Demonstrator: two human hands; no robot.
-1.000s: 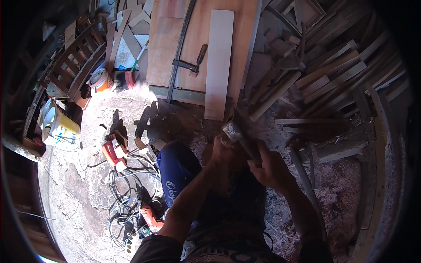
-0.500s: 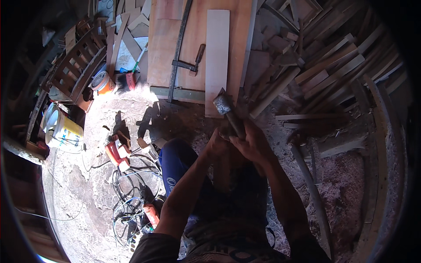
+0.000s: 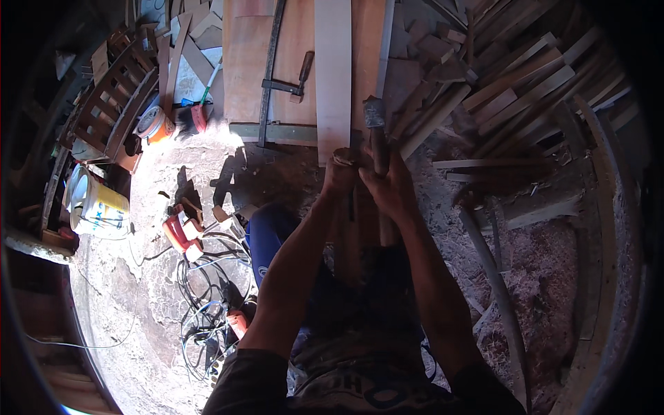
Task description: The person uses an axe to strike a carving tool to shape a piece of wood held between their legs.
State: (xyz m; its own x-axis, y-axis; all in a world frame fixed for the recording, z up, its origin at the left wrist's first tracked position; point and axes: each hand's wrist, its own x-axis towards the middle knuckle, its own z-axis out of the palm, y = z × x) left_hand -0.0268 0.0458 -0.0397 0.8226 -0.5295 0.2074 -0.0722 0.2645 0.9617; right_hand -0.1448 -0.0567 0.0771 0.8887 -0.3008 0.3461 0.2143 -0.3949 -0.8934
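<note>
My right hand (image 3: 385, 183) is closed on the handle of a hammer (image 3: 374, 113), whose worn metal head is above the hand, over the right edge of the pale board (image 3: 333, 69). Just to its left, my left hand (image 3: 337, 178) grips an upright tool with a round, battered top (image 3: 344, 156), probably a chisel; its lower part is dim. Beneath both hands is a dark wooden piece (image 3: 348, 256) between my legs, hard to make out. The blue trouser leg (image 3: 266, 235) shows beside my left forearm.
A bar clamp (image 3: 296, 88) lies on wide panels (image 3: 242, 69). Offcuts and battens (image 3: 519, 83) pile at right. Buckets (image 3: 97, 200), a slatted wooden frame (image 3: 111, 104), red power tools (image 3: 181, 232) and tangled cables (image 3: 200, 283) are at left. A curved pole (image 3: 498, 290) lies at right.
Both hands have moved up the picture, with the hammer more upright and its head higher and further right. The panels and board have shifted slightly up and left in view.
</note>
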